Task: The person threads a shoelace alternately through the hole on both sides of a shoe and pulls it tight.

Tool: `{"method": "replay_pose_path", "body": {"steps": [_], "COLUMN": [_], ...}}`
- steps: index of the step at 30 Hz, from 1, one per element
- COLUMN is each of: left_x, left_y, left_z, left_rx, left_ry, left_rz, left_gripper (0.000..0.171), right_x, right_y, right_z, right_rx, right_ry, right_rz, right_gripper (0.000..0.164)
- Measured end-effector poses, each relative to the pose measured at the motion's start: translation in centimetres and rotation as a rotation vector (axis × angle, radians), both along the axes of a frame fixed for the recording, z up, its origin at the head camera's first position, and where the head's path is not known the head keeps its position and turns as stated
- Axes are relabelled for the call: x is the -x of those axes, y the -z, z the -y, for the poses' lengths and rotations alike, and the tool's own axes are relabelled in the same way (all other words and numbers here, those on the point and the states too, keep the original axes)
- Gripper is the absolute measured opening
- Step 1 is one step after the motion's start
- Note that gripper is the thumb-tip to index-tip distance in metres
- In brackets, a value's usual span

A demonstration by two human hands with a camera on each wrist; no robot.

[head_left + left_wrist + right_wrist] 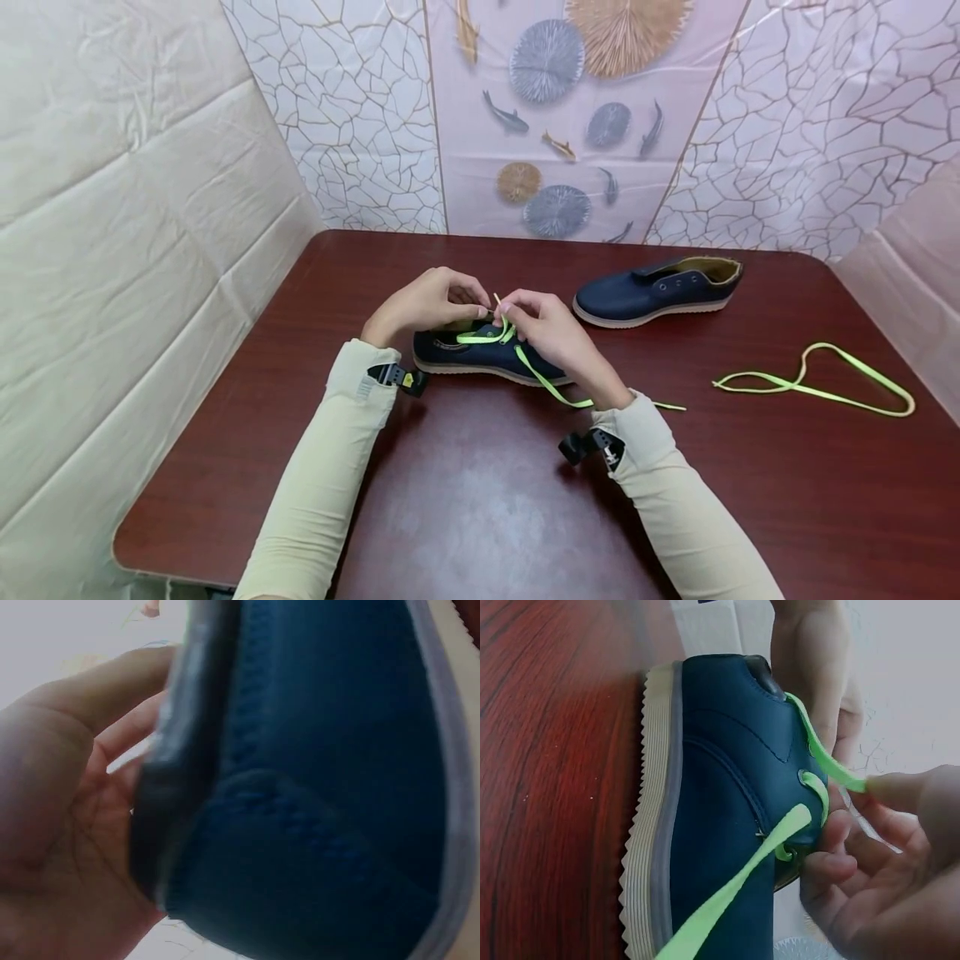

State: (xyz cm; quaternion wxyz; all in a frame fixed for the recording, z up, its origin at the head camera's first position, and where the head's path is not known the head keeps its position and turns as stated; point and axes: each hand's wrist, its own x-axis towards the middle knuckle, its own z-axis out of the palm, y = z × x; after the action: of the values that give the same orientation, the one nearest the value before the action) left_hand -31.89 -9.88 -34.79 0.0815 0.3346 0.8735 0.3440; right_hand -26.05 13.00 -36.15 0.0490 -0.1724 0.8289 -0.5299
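A navy shoe with a pale ridged sole stands on the table, its toe to the right. A neon yellow-green shoelace runs through some of its eyelets. My right hand pinches one end of this lace above the eyelets, and the tip sticks up past the fingers. The other end trails over the shoe's side onto the table. My left hand is at the shoe's far side by the opening, thumb and fingertips near the lace. In the left wrist view the shoe's heel hides those fingertips, so their hold is unclear.
A second navy shoe, with bare eyelets, stands at the back right of the dark red table. Another neon lace lies loosely looped at the right. Patterned sheets hang behind the table, and pale cloth lines the left side.
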Motion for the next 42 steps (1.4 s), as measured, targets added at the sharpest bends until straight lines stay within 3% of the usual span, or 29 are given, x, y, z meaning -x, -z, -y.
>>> {"method": "replay_pose_path", "body": {"steps": [4, 12, 22, 36, 42], "left_x": [0.4, 0.5, 0.2, 0.3, 0.7], "left_y": [0.8, 1.2, 1.3, 1.4, 1.3], "left_z": [0.1, 0.0, 0.2, 0.6, 0.7], "left_rx": [-0.034, -0.075, -0.141, -0.143, -0.125], "left_ry": [-0.001, -0.022, 0.039, 0.064, 0.056], "left_rz": [-0.011, -0.006, 0.141, 0.18, 0.248], "left_gripper": [0.011, 0.012, 0.013, 0.012, 0.024], "right_x": [0.0, -0.1, -0.5, -1.8, -1.9], "right_y": [0.2, -0.2, -1.0, -0.3, -0.1], "right_z": [0.1, 0.1, 0.0, 2.4, 2.8], "right_rx": [-0.123, -0.242, -0.394, -0.465, -0.437], "right_ry": [0.024, 0.025, -0.035, 0.201, 0.239], "right_rz": [0.026, 0.02, 0.033, -0.068, -0.077], "right_gripper": [0.024, 0.026, 0.031, 0.021, 0.02]}}
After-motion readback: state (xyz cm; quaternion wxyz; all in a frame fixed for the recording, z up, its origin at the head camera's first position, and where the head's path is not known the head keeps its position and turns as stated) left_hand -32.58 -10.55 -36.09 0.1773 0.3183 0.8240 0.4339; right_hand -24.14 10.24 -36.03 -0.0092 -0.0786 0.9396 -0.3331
